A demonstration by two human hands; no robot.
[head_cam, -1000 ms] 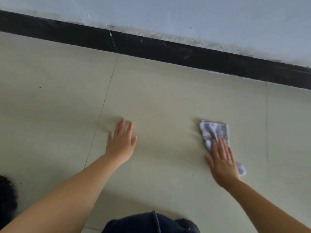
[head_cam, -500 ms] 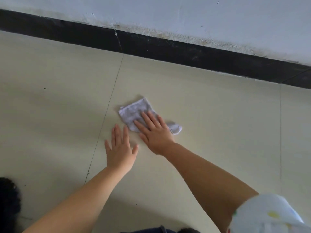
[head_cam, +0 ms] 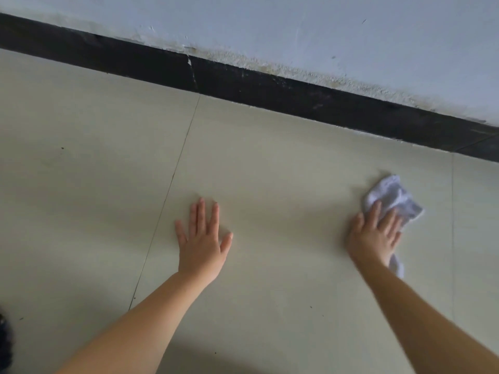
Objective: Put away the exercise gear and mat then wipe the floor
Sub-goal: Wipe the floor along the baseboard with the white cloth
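A crumpled white-grey cloth [head_cam: 393, 197] lies on the pale tiled floor [head_cam: 283, 163] at the right. My right hand [head_cam: 375, 233] presses flat on the cloth with straight fingers, and part of the cloth sticks out below the wrist. My left hand [head_cam: 202, 241] rests flat on the bare floor at the centre, fingers spread, well apart from the cloth. No exercise gear or mat is in view.
A black skirting strip [head_cam: 270, 87] runs along the foot of a pale blue wall [head_cam: 297, 28] at the back. Thin tile joints cross the floor. A dark object [head_cam: 4, 344] shows at the lower left edge.
My right hand has swept the cloth from beside my left hand far out to the right. The left hand has stayed planted on the floor.
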